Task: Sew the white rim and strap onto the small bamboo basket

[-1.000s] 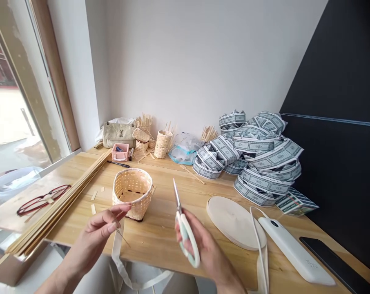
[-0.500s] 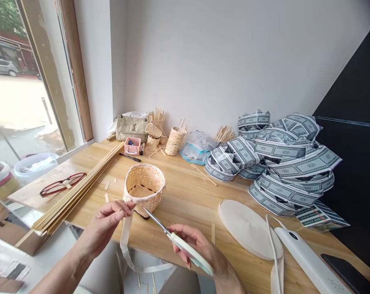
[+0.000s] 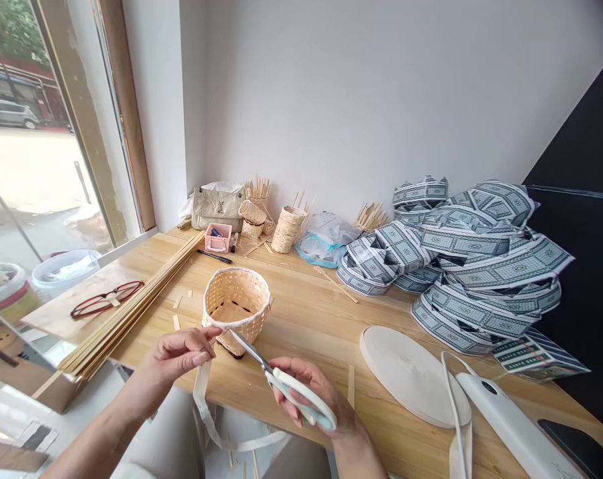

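Okay, woven bamboo basket (image 3: 235,305), white strap (image 3: 204,392) on its rim, pinched by the left hand (image 3: 182,352). Right hand (image 3: 309,380) grips scissors (image 3: 306,402) right beside it.

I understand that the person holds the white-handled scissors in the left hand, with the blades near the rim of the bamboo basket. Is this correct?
No, the hand is wrong: the white-handled scissors are in the right hand, not the left, as the head view shows. The blades are indeed near the rim of the woven bamboo basket.

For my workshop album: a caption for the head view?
Left hand pinches a white strap at the rim of a woven bamboo basket as the right hand holds white-handled scissors to it.
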Motion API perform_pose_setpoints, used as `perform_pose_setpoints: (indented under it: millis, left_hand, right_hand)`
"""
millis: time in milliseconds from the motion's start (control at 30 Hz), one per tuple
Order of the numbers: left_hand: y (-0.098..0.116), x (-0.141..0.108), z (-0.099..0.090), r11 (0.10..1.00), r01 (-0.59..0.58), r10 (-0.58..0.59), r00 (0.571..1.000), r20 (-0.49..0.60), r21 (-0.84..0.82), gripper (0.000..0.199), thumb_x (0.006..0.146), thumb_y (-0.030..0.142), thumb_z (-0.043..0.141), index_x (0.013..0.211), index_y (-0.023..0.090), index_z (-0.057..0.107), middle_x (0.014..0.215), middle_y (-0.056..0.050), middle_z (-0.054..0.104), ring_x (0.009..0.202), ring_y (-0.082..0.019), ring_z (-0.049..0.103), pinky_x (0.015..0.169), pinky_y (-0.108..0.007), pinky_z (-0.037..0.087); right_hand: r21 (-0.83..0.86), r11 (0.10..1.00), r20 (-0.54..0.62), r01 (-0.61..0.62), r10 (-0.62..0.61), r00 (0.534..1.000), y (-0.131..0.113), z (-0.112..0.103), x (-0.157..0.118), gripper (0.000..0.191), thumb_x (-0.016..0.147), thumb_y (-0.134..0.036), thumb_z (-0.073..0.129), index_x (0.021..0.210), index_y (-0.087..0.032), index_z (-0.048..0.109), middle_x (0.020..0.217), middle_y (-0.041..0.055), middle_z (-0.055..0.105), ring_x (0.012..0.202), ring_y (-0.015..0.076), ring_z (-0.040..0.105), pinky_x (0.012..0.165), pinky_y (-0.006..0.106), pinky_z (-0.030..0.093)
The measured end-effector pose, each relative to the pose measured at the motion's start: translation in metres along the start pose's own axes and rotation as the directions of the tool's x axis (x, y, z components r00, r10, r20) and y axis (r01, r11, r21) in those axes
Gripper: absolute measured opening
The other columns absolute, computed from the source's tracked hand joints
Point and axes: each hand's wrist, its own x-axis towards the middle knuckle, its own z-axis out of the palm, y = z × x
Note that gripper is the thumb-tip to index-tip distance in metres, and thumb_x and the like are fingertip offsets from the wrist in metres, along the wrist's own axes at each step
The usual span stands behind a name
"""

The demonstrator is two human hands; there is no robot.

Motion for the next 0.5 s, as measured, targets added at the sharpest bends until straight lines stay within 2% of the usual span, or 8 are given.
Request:
perform_pose_setpoints:
  millis: [267,500]
  left_hand:
    - [0.0023,-0.0007,-0.0004,1.000,0.005,-0.005,1.000,0.007,-0.015,0.018,0.072,0.034,0.065,0.059,0.021,0.066,0.073,-0.005,0.065,0.117,-0.032,0.045,0.101,-0.047,0.026]
    - [0.0023,-0.0015,-0.0004,1.000,0.011,-0.011,1.000,0.015,-0.009,0.017,0.072,0.034,0.065,0.060,0.021,0.065,0.071,-0.003,0.064,0.116,-0.029,0.046,0.101,-0.044,0.026]
  right_hand:
    - [0.015,0.999,0.006,0.034,-0.034,0.999,0.0041,0.0029,0.0035,0.047,0.056,-0.047,0.072,0.091,-0.017,0.067,0.060,0.0010,0.058,0.038,0.0051,0.037,0.036,0.019,0.028]
    - [0.053,0.997,0.034,0.060,-0.062,0.998,0.0101,0.0017,0.0056,0.049,0.056,-0.047,0.073,0.092,-0.016,0.066,0.061,0.0005,0.059,0.036,0.0035,0.039,0.035,0.016,0.028]
